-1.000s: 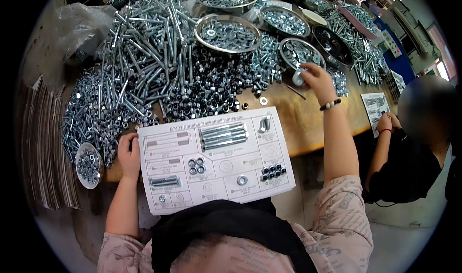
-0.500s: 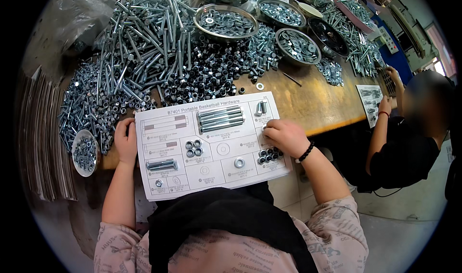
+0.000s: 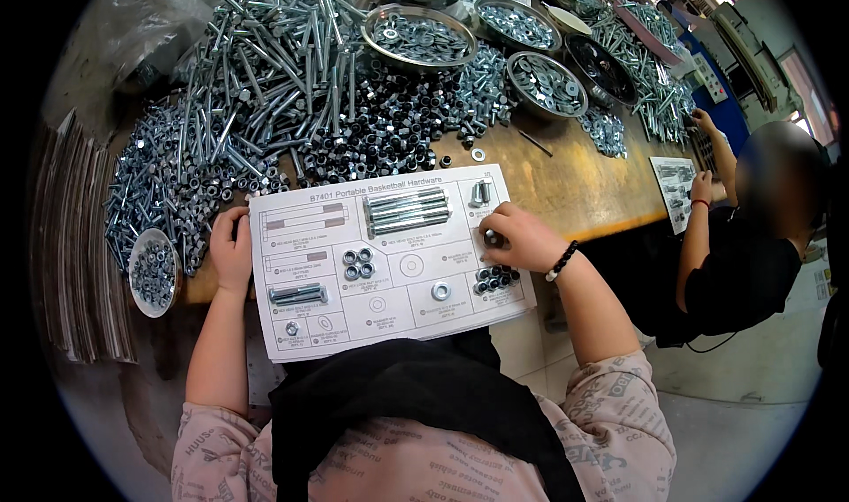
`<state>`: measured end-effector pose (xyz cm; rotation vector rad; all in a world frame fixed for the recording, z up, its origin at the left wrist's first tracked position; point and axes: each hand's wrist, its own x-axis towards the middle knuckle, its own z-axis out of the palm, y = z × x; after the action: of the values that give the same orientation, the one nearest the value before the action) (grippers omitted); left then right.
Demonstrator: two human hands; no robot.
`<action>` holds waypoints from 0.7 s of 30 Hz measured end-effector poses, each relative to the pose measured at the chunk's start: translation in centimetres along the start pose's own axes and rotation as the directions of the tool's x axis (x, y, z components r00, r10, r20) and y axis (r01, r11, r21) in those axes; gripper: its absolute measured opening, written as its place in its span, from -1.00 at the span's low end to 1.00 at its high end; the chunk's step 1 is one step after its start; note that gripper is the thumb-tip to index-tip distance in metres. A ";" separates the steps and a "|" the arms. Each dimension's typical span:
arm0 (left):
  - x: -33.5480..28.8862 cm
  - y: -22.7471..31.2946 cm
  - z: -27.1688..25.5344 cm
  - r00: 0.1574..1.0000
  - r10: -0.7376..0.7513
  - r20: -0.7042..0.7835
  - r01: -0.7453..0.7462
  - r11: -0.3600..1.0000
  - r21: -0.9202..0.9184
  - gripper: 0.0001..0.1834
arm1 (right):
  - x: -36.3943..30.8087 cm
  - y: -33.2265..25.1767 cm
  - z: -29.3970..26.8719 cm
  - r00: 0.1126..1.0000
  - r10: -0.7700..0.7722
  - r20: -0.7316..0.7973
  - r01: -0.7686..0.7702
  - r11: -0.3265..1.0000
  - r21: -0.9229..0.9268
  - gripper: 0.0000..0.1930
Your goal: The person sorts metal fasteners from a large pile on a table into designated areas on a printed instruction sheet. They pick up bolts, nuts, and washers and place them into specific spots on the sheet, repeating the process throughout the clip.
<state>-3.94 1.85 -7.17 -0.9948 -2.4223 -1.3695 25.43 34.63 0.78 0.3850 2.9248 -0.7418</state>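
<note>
A white printed sheet [image 3: 389, 312] with outlined boxes lies tilted before me, hardware resting on it. My left hand [image 3: 232, 252] grips its left edge. Over the right column, my right hand [image 3: 523, 238] pinches a small dark-and-silver piece [image 3: 492, 236] whose kind I cannot make out. Long bolts [image 3: 407, 212] lie stacked at the sheet's upper middle, shorter bolts [image 3: 298, 295] at lower left. Lock nuts [image 3: 358, 264] form a cluster near the centre, and a washer [image 3: 440, 291] sits right of them. Below my right fingers are dark-topped nuts [image 3: 496, 279]; above, short bolts [image 3: 480, 193].
Loose bolts [image 3: 265, 77] and nuts [image 3: 380, 122] are heaped across the wooden table [image 3: 584, 197]. Metal bowls of washers [image 3: 420, 40] stand behind. A white bowl [image 3: 156, 272] is at the left, near stacked cardboard [image 3: 75, 245]. A co-worker [image 3: 743, 237] sits at the right.
My right fingers have shifted slightly, and the small piece in their pinch shows more plainly. The sheet has tilted a little; my left hand stays at its edge.
</note>
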 end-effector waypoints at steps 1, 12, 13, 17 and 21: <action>0.0 0.1 0.1 1.000 0.008 -0.016 -0.008 1.000 -0.012 -0.88 | 0.2 -0.1 -0.3 1.000 0.015 0.022 -0.016 0.999 0.047 -0.67; 0.1 0.4 0.1 1.000 -0.002 -0.028 0.002 1.000 -0.031 -0.89 | 4.8 -0.4 0.5 0.937 0.260 -0.233 -0.287 0.954 -0.089 -0.51; 0.1 0.4 0.0 1.000 -0.007 -0.027 0.006 0.999 -0.033 -0.89 | 4.9 -0.1 0.7 0.938 0.247 -0.242 -0.273 0.959 -0.078 -0.53; 0.1 0.4 0.0 0.999 -0.036 -0.023 0.034 0.998 -0.056 -0.88 | 4.8 -0.1 0.8 0.939 0.237 -0.251 -0.255 0.966 -0.039 -0.55; 0.1 0.5 0.0 0.999 -0.024 -0.026 0.022 0.998 -0.065 -0.88 | 4.9 0.1 1.0 0.939 0.231 -0.254 -0.246 0.969 -0.029 -0.56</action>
<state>-3.70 2.11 -6.76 -0.9596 -2.3916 -1.4675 20.77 35.28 -0.94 0.8685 3.0382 -0.6078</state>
